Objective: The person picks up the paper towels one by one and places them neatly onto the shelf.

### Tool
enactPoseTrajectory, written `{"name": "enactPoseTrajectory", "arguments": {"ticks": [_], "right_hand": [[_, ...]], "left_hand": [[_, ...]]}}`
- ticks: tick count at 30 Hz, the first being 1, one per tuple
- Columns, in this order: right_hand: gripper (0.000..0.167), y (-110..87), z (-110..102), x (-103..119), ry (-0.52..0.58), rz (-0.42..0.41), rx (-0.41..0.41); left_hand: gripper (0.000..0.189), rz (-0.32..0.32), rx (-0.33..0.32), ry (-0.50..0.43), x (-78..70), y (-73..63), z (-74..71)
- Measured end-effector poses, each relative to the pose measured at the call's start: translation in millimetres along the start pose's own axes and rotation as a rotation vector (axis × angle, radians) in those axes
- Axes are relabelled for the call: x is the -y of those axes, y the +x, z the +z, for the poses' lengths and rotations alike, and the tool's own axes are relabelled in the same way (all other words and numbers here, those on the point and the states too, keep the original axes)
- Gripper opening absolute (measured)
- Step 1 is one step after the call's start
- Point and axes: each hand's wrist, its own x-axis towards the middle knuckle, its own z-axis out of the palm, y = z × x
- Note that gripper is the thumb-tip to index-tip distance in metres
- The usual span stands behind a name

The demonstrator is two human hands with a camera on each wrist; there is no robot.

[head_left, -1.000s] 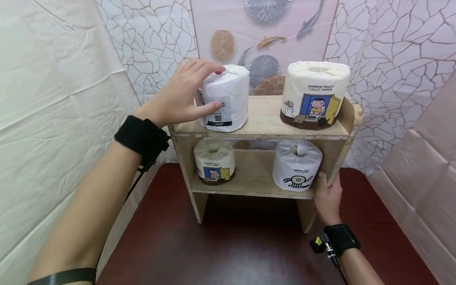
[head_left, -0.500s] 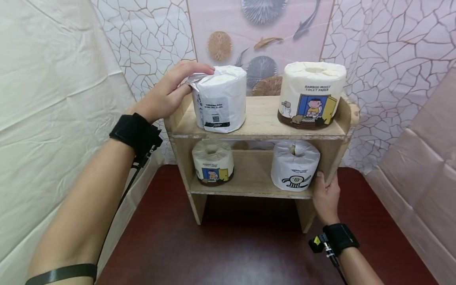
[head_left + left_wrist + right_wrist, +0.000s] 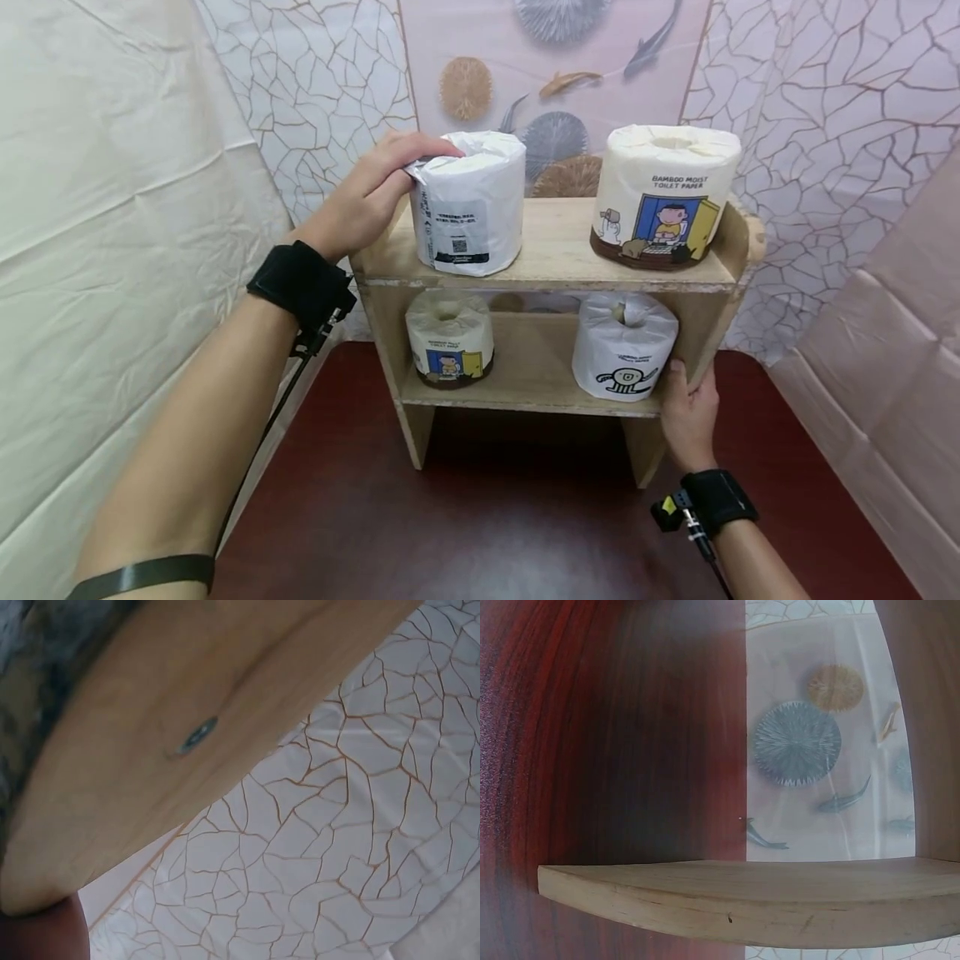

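Observation:
A white-wrapped toilet roll (image 3: pixel 472 221) stands upright at the left of the wooden shelf's (image 3: pixel 558 237) top board. My left hand (image 3: pixel 363 192) holds this roll's upper left edge, fingers over the top and thumb at the side, where the wrapper is creased. In the left wrist view the shelf's side panel (image 3: pixel 172 727) fills much of the picture, with a fingertip (image 3: pixel 49 930) at its lower corner. My right hand (image 3: pixel 690 417) grips the front of the right side panel, thumb on the inner side; its other fingers are mostly hidden behind the panel.
A cream toilet roll (image 3: pixel 663 200) with a cartoon print stands at the top right. Below are a smaller-looking cream roll (image 3: pixel 450 337) and a white roll (image 3: pixel 626 346) with a striped figure. The shelf stands on a dark red table (image 3: pixel 517 525), with patterned cloth (image 3: pixel 330 92) behind.
My left thumb has left the roll's printed front and moved up and left to its upper edge, uncovering the label. The right hand keeps its grip on the shelf.

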Motion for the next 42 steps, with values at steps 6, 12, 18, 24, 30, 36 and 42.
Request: {"name": "enactPoseTrajectory", "arguments": {"ticks": [6, 12, 18, 24, 30, 36, 42], "right_hand": [[0.047, -0.1, 1.1, 1.9, -0.014, 0.027, -0.011], [0.047, 0.6, 2.8, 2.4, -0.004, 0.023, 0.009], [0.047, -0.8, 1.3, -0.9, -0.009, 0.038, 0.004], [0.047, 0.8, 2.1, -0.3, 0.009, 0.03, -0.008], [0.046, 1.7, 3.4, 0.6, 0.016, 0.02, -0.003], [0.047, 5.4, 4.6, 3.9, 0.014, 0.019, 0.015], [0.047, 1.8, 2.7, -0.9, -0.002, 0.02, 0.012]], "left_hand": [[0.049, -0.02, 0.018, 0.115, -1.5, 0.5, 0.6], [0.047, 0.037, 0.029, 0.161, -3.5, -1.3, -1.8], [0.044, 0.059, 0.038, 0.219, -7.3, 0.8, 1.7], [0.042, 0.129, 0.012, 0.344, -9.5, 4.7, 5.4], [0.042, 0.144, -0.005, 0.437, -16.5, 5.1, 7.8], [0.042, 0.146, -0.068, 0.514, -28.7, 6.7, 8.5], [0.042, 0.076, -0.071, 0.559, -39.4, 9.4, 13.6]]}}
